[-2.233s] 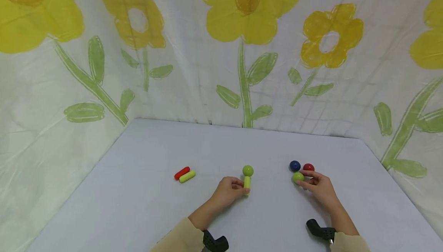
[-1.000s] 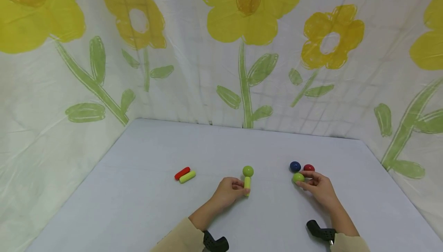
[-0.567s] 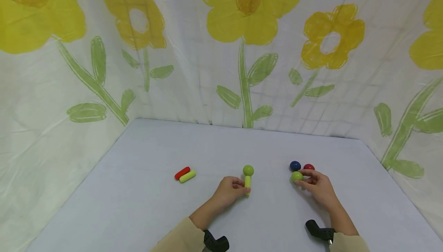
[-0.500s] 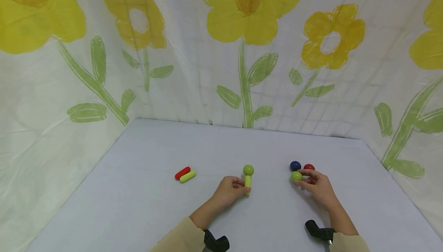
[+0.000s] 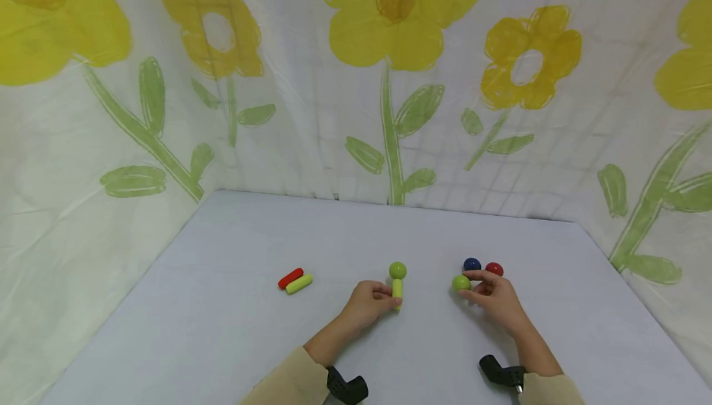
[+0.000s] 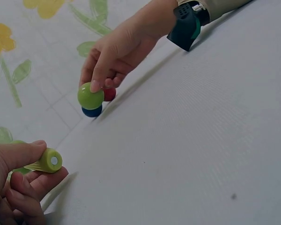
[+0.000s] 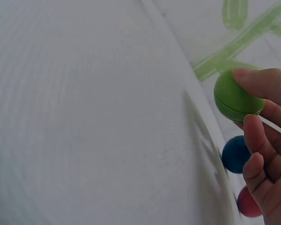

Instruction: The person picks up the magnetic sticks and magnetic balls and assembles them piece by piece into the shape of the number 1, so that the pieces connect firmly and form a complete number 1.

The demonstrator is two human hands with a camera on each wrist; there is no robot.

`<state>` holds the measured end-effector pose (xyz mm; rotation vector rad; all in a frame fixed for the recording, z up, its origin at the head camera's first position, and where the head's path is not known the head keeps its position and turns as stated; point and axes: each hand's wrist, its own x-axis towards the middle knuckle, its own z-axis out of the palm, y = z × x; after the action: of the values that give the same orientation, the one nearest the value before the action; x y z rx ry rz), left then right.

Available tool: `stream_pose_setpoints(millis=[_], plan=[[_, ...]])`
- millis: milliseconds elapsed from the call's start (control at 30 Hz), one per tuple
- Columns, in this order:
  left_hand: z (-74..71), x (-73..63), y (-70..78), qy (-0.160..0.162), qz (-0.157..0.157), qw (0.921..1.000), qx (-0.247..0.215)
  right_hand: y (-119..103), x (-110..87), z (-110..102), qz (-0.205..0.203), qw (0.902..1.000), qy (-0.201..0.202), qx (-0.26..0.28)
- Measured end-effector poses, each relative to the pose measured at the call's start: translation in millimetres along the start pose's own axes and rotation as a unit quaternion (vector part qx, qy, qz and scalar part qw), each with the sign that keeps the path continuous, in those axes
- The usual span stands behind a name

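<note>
My left hand (image 5: 364, 305) pinches a yellow-green rod (image 5: 397, 289) between thumb and fingers. At the rod's far end sits a green ball (image 5: 397, 270), in line with it. In the left wrist view the near end of the rod (image 6: 51, 161) shows a pale round spot. My right hand (image 5: 497, 300) pinches another green ball (image 5: 461, 283) by its fingertips. The right wrist view shows a thin seam around this green ball (image 7: 236, 98). Just beyond that hand lie a blue ball (image 5: 472, 264) and a red ball (image 5: 494, 268), both on the table.
Left of my left hand, a red rod (image 5: 291, 278) and a second yellow-green rod (image 5: 299, 284) lie side by side on the white table (image 5: 239, 343). Behind the table's back edge hangs a white curtain (image 5: 300, 164) with painted yellow flowers.
My right hand has drawn its green ball leftward, away from the red ball and past the blue one. The left hand with its rod and ball stays almost where it was.
</note>
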<state>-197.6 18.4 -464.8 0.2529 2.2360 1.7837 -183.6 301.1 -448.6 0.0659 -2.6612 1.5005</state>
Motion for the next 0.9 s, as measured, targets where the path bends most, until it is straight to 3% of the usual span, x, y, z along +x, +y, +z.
stream_pose_setpoints(millis=[300, 900], plan=[[0.9, 3.5, 0.8, 0.002, 0.002, 1.0, -0.002, -13.8, -3.7, 13.9, 0.0, 0.9998, -0.018, 0.013], [-0.1, 9.8, -4.4, 0.005, 0.003, 0.9996, -0.028, -26.6, -5.6, 41.1, -0.042, 0.9974, -0.055, 0.021]])
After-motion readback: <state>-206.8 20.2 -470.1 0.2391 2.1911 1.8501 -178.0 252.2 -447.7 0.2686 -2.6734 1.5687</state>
